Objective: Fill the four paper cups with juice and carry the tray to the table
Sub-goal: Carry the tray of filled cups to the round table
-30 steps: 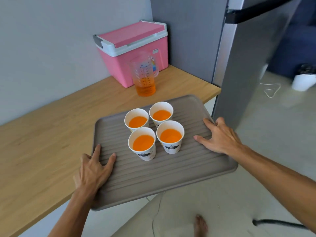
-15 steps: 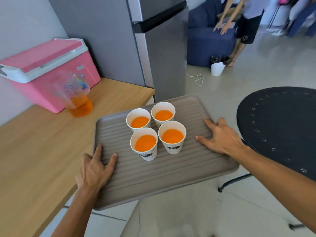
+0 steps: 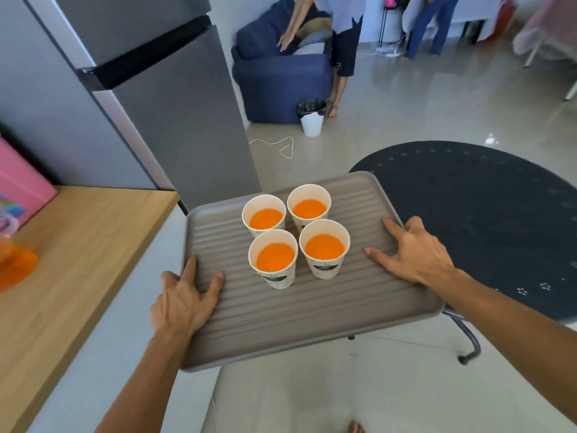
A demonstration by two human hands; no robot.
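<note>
Right of frame stands the round black table (image 3: 484,220), so with your left hand (image 3: 181,304) and right hand (image 3: 418,254) gripping the side rims of the grey ribbed plastic tray (image 3: 312,317) (thumbs spread on top), carry its four juice-filled white paper cups (image 3: 324,248), centre frame, level across and set down gently.

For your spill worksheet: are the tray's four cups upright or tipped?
Upright: the four cups stand on the tray, open rims up, juice inside.
</note>
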